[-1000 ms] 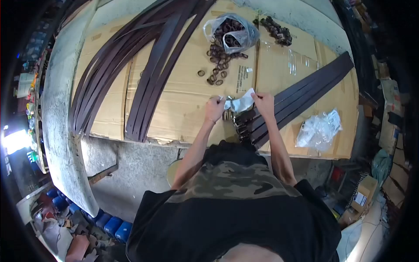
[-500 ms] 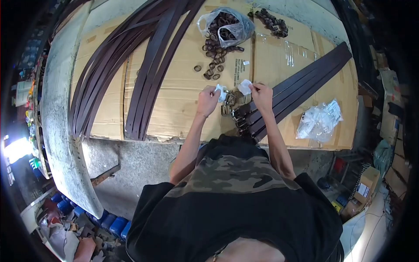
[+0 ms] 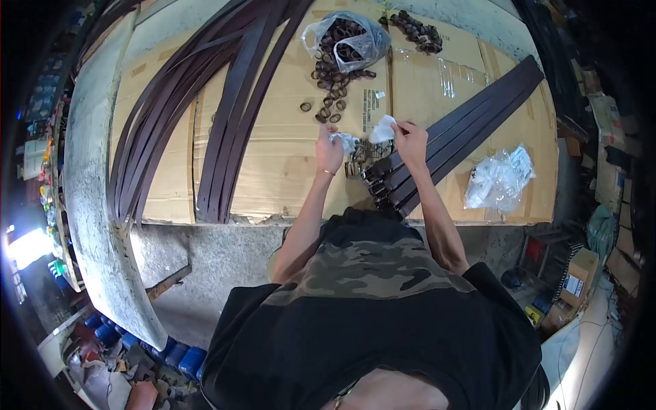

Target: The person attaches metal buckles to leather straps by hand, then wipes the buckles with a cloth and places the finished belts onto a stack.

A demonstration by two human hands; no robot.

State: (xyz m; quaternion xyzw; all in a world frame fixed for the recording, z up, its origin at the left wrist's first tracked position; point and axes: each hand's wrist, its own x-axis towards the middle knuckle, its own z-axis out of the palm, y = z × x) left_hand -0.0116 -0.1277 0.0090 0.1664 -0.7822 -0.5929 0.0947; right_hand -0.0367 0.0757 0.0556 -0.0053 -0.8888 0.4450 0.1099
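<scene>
Close beside metal buckles (image 3: 375, 180) on the cardboard-covered worktop (image 3: 280, 164), white wrapping (image 3: 384, 128), one stretched sheet a second ago, is now two pieces, pinched by left hand (image 3: 329, 152) and right hand (image 3: 411, 143). The right wrist (image 3: 419, 168) partly hides dark straps (image 3: 471, 123); beyond, rings (image 3: 337, 80) spill from a plastic bag (image 3: 376, 48). Cardboard printing (image 3: 370, 117) is illegible.

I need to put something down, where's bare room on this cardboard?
The widest patch is tan cardboard between the long flat dark brown straps at left and the left hand. A smaller taped patch lies between the clustered dark loops at top and the brown strap fan. Crowded: between the left and right hand, with crumpled white scraps and shiny dark buckles.
</scene>
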